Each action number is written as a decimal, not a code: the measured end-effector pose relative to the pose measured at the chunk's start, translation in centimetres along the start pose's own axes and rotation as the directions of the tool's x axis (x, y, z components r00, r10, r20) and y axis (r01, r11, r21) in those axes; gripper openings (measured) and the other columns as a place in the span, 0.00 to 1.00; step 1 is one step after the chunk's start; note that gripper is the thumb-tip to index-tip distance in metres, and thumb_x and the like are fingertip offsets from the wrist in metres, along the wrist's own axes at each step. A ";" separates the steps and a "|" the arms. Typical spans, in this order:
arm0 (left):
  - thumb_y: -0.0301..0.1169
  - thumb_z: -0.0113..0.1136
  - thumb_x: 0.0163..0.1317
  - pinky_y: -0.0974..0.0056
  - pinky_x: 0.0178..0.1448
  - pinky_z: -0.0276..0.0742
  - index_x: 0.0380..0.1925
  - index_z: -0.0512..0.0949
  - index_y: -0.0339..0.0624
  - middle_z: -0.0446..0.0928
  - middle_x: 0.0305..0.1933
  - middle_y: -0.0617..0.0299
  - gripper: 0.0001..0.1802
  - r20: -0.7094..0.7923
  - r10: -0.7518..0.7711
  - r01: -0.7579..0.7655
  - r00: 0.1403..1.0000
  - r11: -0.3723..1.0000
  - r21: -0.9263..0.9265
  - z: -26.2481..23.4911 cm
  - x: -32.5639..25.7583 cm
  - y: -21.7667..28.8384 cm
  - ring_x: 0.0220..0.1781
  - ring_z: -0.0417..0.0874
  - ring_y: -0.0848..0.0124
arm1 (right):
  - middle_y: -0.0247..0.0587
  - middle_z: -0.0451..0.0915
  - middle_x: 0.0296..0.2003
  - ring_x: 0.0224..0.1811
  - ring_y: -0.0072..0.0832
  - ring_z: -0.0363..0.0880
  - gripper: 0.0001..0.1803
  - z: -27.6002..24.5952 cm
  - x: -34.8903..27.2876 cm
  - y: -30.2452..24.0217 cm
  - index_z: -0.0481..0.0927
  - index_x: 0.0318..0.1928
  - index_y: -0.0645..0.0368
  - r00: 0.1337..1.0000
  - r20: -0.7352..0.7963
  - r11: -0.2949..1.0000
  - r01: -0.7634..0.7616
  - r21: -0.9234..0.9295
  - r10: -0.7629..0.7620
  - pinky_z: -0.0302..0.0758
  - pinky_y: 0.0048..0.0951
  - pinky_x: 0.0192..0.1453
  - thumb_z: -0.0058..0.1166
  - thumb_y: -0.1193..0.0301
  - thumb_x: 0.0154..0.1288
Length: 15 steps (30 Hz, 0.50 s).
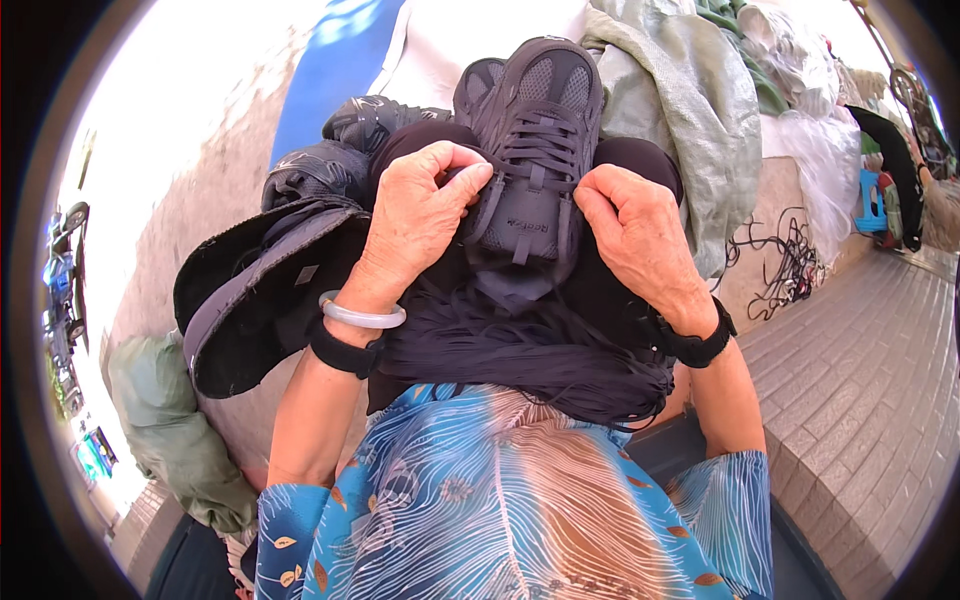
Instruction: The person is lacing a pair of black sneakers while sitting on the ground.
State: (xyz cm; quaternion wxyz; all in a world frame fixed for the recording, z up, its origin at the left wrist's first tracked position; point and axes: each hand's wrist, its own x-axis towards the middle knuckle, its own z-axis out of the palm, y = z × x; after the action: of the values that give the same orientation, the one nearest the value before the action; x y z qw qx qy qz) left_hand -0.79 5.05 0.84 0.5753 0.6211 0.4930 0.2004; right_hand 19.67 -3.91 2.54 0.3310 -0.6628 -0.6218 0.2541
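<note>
A dark grey sneaker (pixel 548 95) rests on my lap, toe pointing away, its tongue (pixel 523 225) facing up. Dark shoelaces (pixel 540 145) cross its front. My left hand (pixel 425 210) is at the sneaker's left side, thumb and forefinger pinched on a lace. On the opposite side, my right hand (pixel 640 235) has its fingers closed at the upper eyelets, on what looks like the other lace end; the fingertips partly hide it. A thick bundle of loose dark laces (pixel 520 360) lies across my lap below the heel.
More dark shoes (pixel 310 175) and shoe uppers (pixel 265 290) are piled at my left. A grey-green woven sack (pixel 690 110) lies at the right, near tangled black cords (pixel 790 260). Another green sack (pixel 170 430) stands at the lower left. Paving (pixel 870 370) stretches along the right.
</note>
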 end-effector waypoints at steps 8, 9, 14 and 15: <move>0.30 0.64 0.61 0.60 0.52 0.78 0.48 0.77 0.34 0.78 0.48 0.49 0.16 -0.016 0.590 -0.458 0.807 0.644 0.613 0.9 -2.1 0.6 0.48 0.81 0.55 | 0.47 0.73 0.35 0.32 0.44 0.81 0.21 -0.2 -1.9 -1.9 0.74 0.39 0.63 0.996 -0.079 0.916 0.002 -0.401 -0.037 0.78 0.37 0.32 0.65 0.58 0.59; 0.30 0.64 0.61 0.60 0.52 0.78 0.48 0.77 0.34 0.78 0.48 0.49 0.16 -0.016 0.591 -0.460 0.807 0.644 0.611 0.9 -2.2 0.5 0.48 0.81 0.55 | 0.47 0.73 0.35 0.32 0.44 0.81 0.21 0.0 -2.2 -2.2 0.74 0.39 0.63 0.996 -0.080 0.915 0.002 -0.404 -0.037 0.78 0.37 0.32 0.65 0.58 0.59; 0.24 0.58 0.64 0.59 0.50 0.78 0.48 0.78 0.33 0.80 0.43 0.47 0.13 0.022 0.534 -0.457 0.845 0.701 0.547 0.5 -1.7 -0.3 0.46 0.83 0.51 | 0.48 0.74 0.32 0.31 0.40 0.82 0.13 1.0 -2.1 -2.1 0.74 0.35 0.66 0.999 -0.011 0.862 0.024 -0.506 -0.034 0.79 0.32 0.31 0.59 0.67 0.61; 0.24 0.58 0.64 0.59 0.50 0.78 0.48 0.78 0.33 0.80 0.43 0.47 0.13 0.025 0.537 -0.462 0.843 0.700 0.544 0.6 -1.6 -0.4 0.46 0.83 0.51 | 0.48 0.74 0.31 0.31 0.41 0.81 0.10 1.0 -2.1 -1.5 0.74 0.34 0.66 0.998 -0.021 0.862 0.045 -0.505 -0.064 0.80 0.33 0.32 0.56 0.70 0.61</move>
State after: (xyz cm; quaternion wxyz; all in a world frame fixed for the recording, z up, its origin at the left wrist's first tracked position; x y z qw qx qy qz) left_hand -1.19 3.37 0.81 0.2700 0.8501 0.3788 0.2466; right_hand 17.71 -5.88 2.88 0.1649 -0.7128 -0.6790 0.0612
